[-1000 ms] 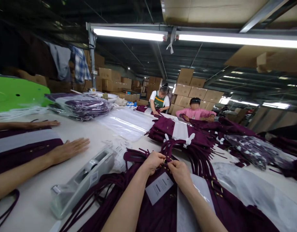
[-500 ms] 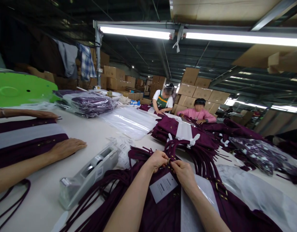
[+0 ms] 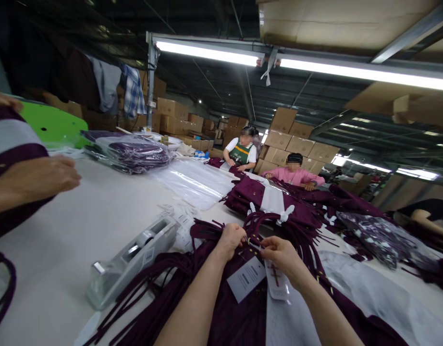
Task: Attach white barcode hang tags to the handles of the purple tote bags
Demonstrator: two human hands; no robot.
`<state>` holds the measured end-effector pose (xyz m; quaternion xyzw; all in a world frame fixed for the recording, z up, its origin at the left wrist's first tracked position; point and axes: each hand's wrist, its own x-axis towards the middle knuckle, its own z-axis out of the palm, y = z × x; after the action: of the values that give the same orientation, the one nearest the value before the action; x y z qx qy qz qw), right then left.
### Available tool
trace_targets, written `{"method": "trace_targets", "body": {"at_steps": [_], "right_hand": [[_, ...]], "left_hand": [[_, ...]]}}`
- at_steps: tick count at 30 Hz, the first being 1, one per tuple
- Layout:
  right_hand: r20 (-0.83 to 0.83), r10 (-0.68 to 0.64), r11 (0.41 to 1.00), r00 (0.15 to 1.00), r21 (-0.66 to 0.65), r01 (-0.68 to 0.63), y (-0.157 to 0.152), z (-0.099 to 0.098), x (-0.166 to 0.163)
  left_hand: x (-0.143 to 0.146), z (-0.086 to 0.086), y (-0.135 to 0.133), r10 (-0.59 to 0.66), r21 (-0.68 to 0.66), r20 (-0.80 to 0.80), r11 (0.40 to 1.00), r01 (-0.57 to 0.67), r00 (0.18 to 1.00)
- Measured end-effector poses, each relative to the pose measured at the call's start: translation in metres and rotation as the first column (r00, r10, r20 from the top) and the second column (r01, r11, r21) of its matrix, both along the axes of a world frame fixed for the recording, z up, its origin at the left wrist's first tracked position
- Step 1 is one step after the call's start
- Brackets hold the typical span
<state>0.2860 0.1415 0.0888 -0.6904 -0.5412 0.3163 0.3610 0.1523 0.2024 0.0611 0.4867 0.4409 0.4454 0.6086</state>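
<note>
A dark purple fabric item [image 3: 239,307] with long thin cords lies folded in front of me. On its purple strap is a small gold-coloured metal buckle [image 3: 255,244]. My left hand [image 3: 231,241] pinches the strap just left of the buckle. At the buckle's right side, my right hand [image 3: 282,255] has thumb and fingers pressed together on the strap. A grey printed hang tag [image 3: 246,278] lies on the fabric below my hands. Under my right hand shows a white tag with red print [image 3: 277,282]. What lies directly between my fingertips is partly hidden.
A tape dispenser [image 3: 135,259] stands left of my work. Beyond are a purple stack with a pale band [image 3: 274,197], clear plastic bags [image 3: 196,180] and bagged goods [image 3: 129,151]. A co-worker's hand [image 3: 44,178] holds purple fabric at left. Two people work across the table.
My right hand has shifted slightly right and down, and the white tag with red print now shows beneath it. The co-worker at left has lifted the banded purple fabric from the table.
</note>
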Motion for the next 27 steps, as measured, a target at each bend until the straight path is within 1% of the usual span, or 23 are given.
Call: {"method": "trace_targets", "body": {"at_steps": [3,6,9,11,13,15,20,22,24,26,27], "right_hand": [[-0.183,0.016,0.999,0.983,-0.032,-0.022,-0.004,0.003,0.0],[-0.353,0.007,0.997,0.936,-0.069,-0.034,-0.007,0.005,-0.001],[-0.474,-0.035,0.988,0.88,-0.152,-0.043,-0.01,0.006,-0.003],[-0.541,-0.029,0.987,0.841,-0.148,-0.062,-0.013,0.006,-0.005],[-0.597,0.003,0.99,0.802,-0.113,-0.088,-0.016,0.005,-0.007],[-0.624,0.022,0.992,0.781,-0.084,-0.095,-0.018,0.004,-0.008],[-0.631,-0.012,0.996,0.776,-0.076,-0.047,-0.019,0.001,-0.01],[-0.629,-0.034,0.998,0.777,-0.067,-0.01,-0.02,0.001,-0.01],[-0.635,-0.055,0.998,0.771,-0.061,0.021,-0.02,0.001,-0.011],[-0.647,-0.065,0.998,0.76,-0.058,0.035,-0.021,0.002,-0.011],[-0.653,-0.068,0.998,0.754,-0.058,0.039,-0.021,0.002,-0.012]], "left_hand": [[-0.004,0.001,0.002,-0.009,-0.01,0.06,1.0,0.01,0.998],[-0.008,0.005,0.001,-0.004,-0.013,0.11,1.0,0.006,0.994],[-0.012,0.009,-0.001,0.034,-0.004,0.134,0.999,-0.033,0.99],[-0.013,0.011,-0.002,0.066,0.014,0.137,0.998,-0.068,0.988],[-0.013,0.013,-0.003,0.098,0.035,0.133,0.994,-0.104,0.986],[-0.013,0.012,-0.003,0.123,0.056,0.118,0.99,-0.131,0.985],[-0.014,0.009,-0.004,0.166,0.14,0.031,0.976,-0.169,0.986],[-0.015,0.009,-0.004,0.203,0.226,-0.022,0.955,-0.193,0.979],[-0.016,0.009,-0.005,0.238,0.38,-0.125,0.908,-0.176,0.963],[-0.017,0.01,-0.008,0.247,0.521,-0.243,0.849,-0.089,0.938],[-0.017,0.011,-0.009,0.231,0.558,-0.285,0.829,-0.035,0.93]]}}
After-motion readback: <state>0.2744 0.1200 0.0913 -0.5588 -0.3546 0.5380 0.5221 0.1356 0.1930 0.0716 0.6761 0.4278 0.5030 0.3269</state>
